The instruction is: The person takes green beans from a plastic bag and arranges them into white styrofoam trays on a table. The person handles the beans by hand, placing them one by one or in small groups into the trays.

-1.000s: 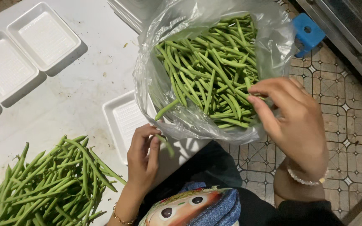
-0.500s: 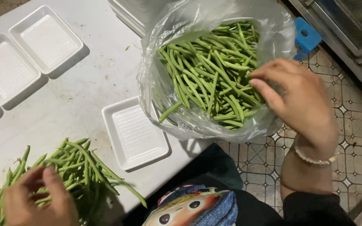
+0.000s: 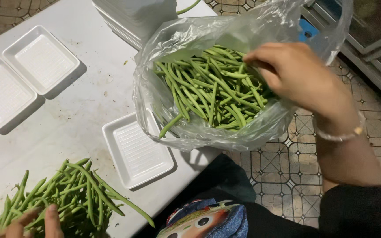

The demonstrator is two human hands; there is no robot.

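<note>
A clear plastic bag (image 3: 190, 128) full of green beans (image 3: 208, 88) rests at the table's near edge. My right hand (image 3: 296, 79) is inside the bag's mouth, fingers curled onto the beans at its right side. A loose pile of green beans (image 3: 67, 194) lies on the white table at the lower left. My left hand (image 3: 31, 222) rests on that pile at the bottom edge of the view, only its fingers showing. An empty white foam tray (image 3: 137, 152) lies between the pile and the bag.
Two more empty white foam trays (image 3: 40, 59) (image 3: 1, 97) lie at the far left, and a stack of trays (image 3: 133, 15) stands behind the bag. The white table (image 3: 80, 110) ends near my lap; patterned floor tiles (image 3: 283, 167) lie to the right.
My left hand left the bag's edge and went down to the loose bean pile. My right hand has pushed further into the bag among the beans.
</note>
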